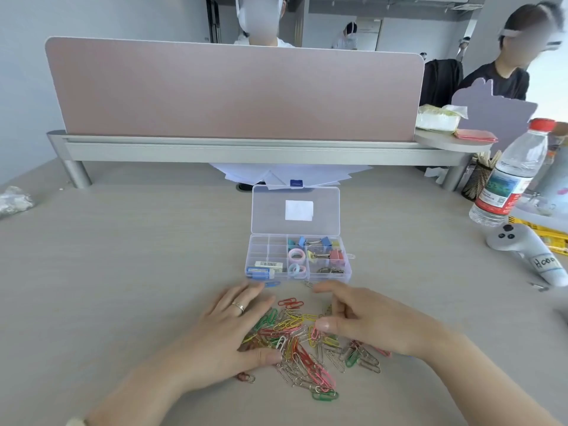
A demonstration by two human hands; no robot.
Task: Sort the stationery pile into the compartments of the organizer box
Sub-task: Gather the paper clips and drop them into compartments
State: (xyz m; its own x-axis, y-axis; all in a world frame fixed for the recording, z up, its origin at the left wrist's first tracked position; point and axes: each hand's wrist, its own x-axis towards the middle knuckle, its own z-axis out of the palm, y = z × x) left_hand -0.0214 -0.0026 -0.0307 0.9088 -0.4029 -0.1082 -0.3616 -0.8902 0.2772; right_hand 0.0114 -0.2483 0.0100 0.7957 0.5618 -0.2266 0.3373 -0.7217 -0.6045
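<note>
The organizer box (249, 259) sits at the centre of the table (123, 272). Its clear lid (267, 210) is folded back and carries a white label. The near-left compartment holds two erasers (267, 269). The middle compartments hold tape rolls (296, 256), and the right-hand compartments hold binder clips (322, 245). The paper clip pile (307, 348), in mixed colours, lies loose on the table just in front of the box, between the two hands. A few single clips lie close to the box's near wall. The left hand (227, 333) lies palm-down on the left edge of the pile. Its fingers are straight and slightly spread, pointing toward the box, and its thumb tip rests on the clips. It grips nothing, and a ring (238, 307) sits on one finger. The right hand (368, 321) is over the right side of the pile. Its index finger extends toward the box's near wall, its thumb points left over the clips, and its other fingers curl downward. Whether they hold a clip cannot be determined. A water bottle (510, 176) with a red cap stands at the right edge of the table, and a white controller (522, 250) lies just in front of it. A pink partition (233, 90) runs across the far side of the table.
</note>
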